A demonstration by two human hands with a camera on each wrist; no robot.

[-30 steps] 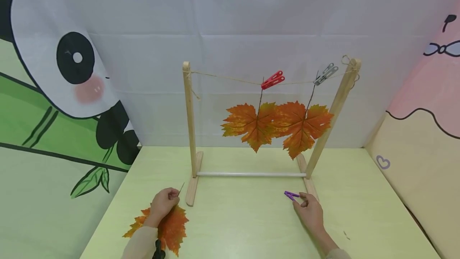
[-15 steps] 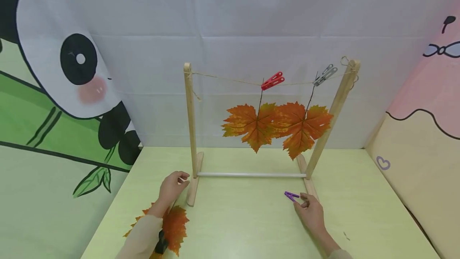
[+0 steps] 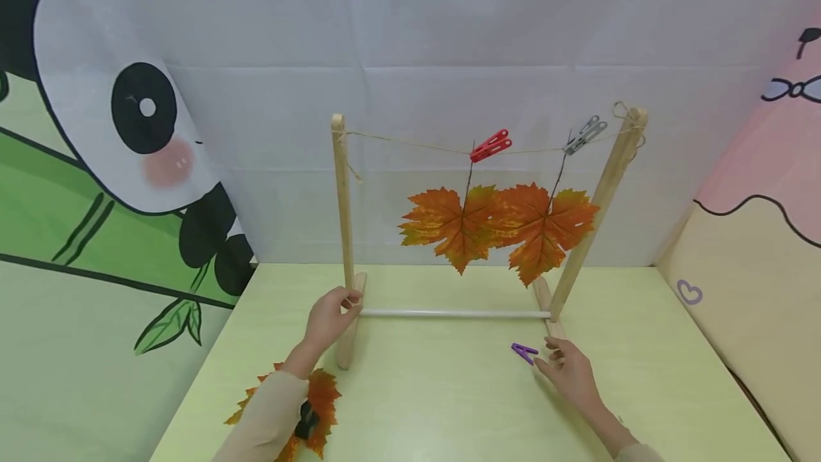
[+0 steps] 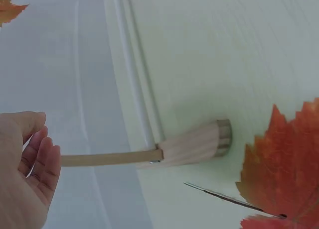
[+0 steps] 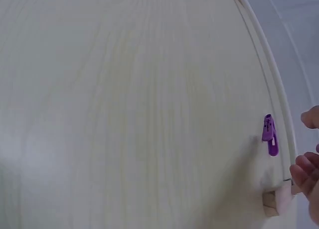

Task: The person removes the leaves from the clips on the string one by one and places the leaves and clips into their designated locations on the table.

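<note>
My left hand (image 3: pixel 330 316) is up by the left post (image 3: pixel 343 212) of a wooden frame, its fingers loosely bent around nothing in the left wrist view. Under that forearm an orange artificial maple leaf (image 3: pixel 326 394) lies on the table, partly hidden by the sleeve. Its dark stem (image 4: pixel 219 194) points toward the frame's foot. A purple clothespin (image 3: pixel 524 353) lies on the table near the right foot. Just right of it hovers my right hand (image 3: pixel 573 373), thumb and fingers apart, with a gap to the clothespin in the right wrist view.
A string (image 3: pixel 410 141) spans the posts. Two maple leaves hang from it, the left leaf (image 3: pixel 458 227) by a red clothespin (image 3: pixel 491 146), the right leaf (image 3: pixel 545 234) by a grey clothespin (image 3: pixel 586 135). A white bar (image 3: pixel 449 314) joins the feet low down.
My left hand has let go of the leaf's stem and moved up and right to the left post. My right hand has released the purple clothespin and drawn slightly right.
</note>
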